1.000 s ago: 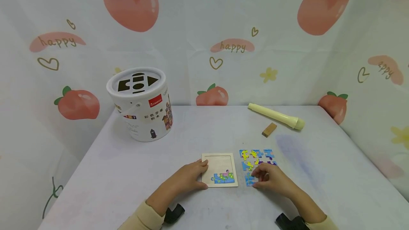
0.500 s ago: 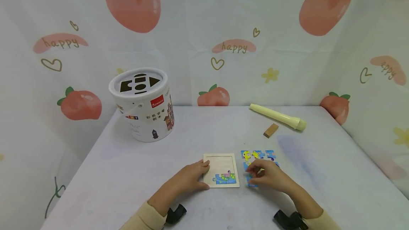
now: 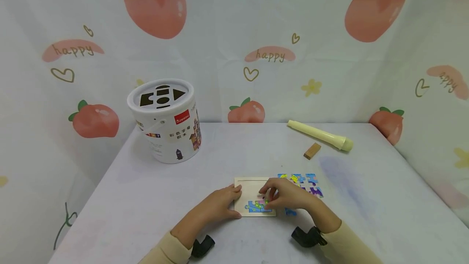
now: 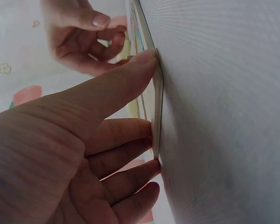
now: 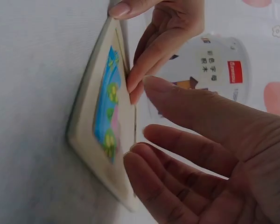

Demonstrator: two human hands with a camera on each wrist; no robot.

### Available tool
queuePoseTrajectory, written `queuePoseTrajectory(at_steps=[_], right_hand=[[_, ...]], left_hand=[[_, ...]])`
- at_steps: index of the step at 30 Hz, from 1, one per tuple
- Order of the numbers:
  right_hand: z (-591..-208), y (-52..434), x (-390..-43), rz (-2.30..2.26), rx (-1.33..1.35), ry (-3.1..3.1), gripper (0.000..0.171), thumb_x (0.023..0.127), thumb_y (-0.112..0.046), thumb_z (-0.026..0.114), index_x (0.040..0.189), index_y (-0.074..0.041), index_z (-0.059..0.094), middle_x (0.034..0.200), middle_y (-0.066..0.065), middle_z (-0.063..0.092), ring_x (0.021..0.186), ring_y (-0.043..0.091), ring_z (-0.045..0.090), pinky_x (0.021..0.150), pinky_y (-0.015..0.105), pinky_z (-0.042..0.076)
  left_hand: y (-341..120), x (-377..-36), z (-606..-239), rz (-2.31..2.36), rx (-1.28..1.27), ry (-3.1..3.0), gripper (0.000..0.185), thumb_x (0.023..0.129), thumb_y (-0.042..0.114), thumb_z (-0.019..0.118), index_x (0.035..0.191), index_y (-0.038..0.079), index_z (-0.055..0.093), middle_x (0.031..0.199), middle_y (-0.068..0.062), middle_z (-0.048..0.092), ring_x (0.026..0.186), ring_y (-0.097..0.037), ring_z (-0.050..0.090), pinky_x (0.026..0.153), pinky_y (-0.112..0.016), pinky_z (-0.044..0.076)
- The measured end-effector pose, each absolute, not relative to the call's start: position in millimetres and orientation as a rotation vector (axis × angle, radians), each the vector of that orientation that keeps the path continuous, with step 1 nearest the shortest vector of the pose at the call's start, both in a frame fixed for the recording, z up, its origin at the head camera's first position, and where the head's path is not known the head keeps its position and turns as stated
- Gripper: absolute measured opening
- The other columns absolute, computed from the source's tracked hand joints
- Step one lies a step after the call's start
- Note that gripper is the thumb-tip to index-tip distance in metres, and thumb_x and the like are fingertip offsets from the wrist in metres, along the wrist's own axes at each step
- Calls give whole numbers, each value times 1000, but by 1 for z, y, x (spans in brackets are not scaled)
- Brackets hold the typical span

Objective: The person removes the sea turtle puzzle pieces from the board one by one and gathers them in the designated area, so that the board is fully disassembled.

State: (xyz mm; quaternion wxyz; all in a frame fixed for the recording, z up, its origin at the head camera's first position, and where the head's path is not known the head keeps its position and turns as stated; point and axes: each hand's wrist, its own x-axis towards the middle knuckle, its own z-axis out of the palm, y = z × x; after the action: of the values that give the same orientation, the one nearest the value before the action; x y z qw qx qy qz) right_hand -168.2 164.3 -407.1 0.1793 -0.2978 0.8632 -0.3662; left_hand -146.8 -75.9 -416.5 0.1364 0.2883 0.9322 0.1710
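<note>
A square wooden puzzle board (image 3: pixel 250 215) lies flat near the front of the table. Joined blue, green and pink jigsaw pieces (image 3: pixel 253 207) fill part of its lower right area. My left hand (image 3: pixel 220 203) holds the board's left side, thumb at the near corner and fingertips along the edge. Over the board's right part hovers my right hand (image 3: pixel 287 194), bent fingertips close above the joined pieces. The right wrist view shows a gap between its thumb and fingers, with no piece visible there. Loose jigsaw pieces (image 3: pixel 311 178) lie right of the board, partly hidden by the right hand.
A white bucket (image 3: pixel 172 133) with shape holes in its lid stands at the back left. At the back right lie a pale yellow microphone-shaped stick (image 3: pixel 318 134) and a small wooden block (image 3: pixel 312 150). A printed cloth hangs behind the table.
My right hand has moved left from the loose pieces to above the board. The left hand keeps its hold on the board's left side. The head view has shifted slightly.
</note>
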Motion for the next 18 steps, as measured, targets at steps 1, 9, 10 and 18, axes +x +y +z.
queuePoseTrajectory(at_steps=[1, 9, 10, 18], right_hand=[[-406, 162, -169, -1026, -840, 2435, 32, 75, -13, 75, 103, -3, 64, 98, 5, 62, 74, 9, 58, 68, 18, 51], [-401, 146, -175, -930, -833, 2436, 30, 74, -9, 75, 101, -2, 65, 96, 4, 63, 76, 13, 58, 67, 18, 49], [-401, 145, -176, -922, -830, 2438, 29, 74, -9, 75, 101, -2, 65, 94, 3, 63, 76, 13, 58, 66, 18, 49], [-406, 138, -177, -909, -791, 2419, 22, 72, -9, 76, 92, -7, 65, 84, -1, 60, 70, 10, 54, 61, 19, 48]], left_hand=[[-76, -147, -417, 496, 835, 2698, 65, 77, 34, 71, 131, 4, 50, 142, -6, 42, 134, -26, 34, 107, -41, 33], [-76, -146, -416, 509, 834, 2694, 65, 77, 34, 71, 131, 4, 50, 142, -6, 42, 134, -25, 34, 107, -41, 33], [-76, -146, -416, 510, 834, 2692, 65, 77, 34, 71, 131, 4, 50, 142, -6, 42, 134, -26, 34, 106, -41, 33], [-75, -147, -415, 526, 818, 2687, 65, 77, 34, 72, 130, 4, 51, 142, -7, 42, 134, -26, 34, 105, -42, 34]])
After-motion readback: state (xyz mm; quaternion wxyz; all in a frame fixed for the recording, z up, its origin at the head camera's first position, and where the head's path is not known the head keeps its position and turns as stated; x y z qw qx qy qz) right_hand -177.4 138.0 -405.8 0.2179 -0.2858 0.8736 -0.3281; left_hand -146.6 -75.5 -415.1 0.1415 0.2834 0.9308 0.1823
